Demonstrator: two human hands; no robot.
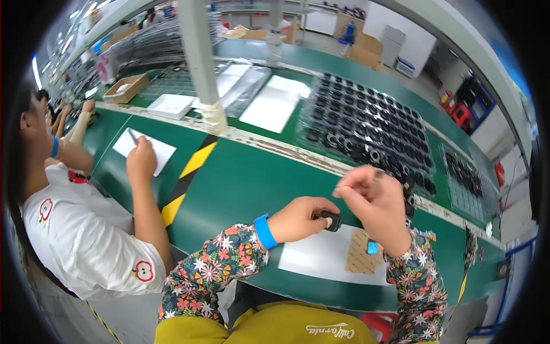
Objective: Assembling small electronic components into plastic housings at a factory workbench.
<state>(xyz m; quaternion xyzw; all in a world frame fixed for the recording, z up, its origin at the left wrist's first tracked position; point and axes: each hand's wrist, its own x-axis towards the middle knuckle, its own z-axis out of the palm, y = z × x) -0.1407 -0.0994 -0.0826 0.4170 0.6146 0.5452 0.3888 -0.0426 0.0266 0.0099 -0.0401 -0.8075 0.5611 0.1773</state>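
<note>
**Small part held above the bench, easy to drop**

A co-worker's hand (141, 159) writes on a white sheet (146, 150) at the far left. The left hand (298, 219) is clenched around a small black part (330, 221), above the white mat (321, 258). The right hand (375, 202) pinches something thin, too blurred to identify. A loosened grip could let the part slip onto the green bench (240, 183); a wide swing might knock the tray of black rings (366, 129).

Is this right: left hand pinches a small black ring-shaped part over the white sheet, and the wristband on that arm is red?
Not quite. In the head view the left hand does pinch the small black ring-shaped part over the white sheet, but the wristband on that arm is blue, not red. The rest stands.
</note>
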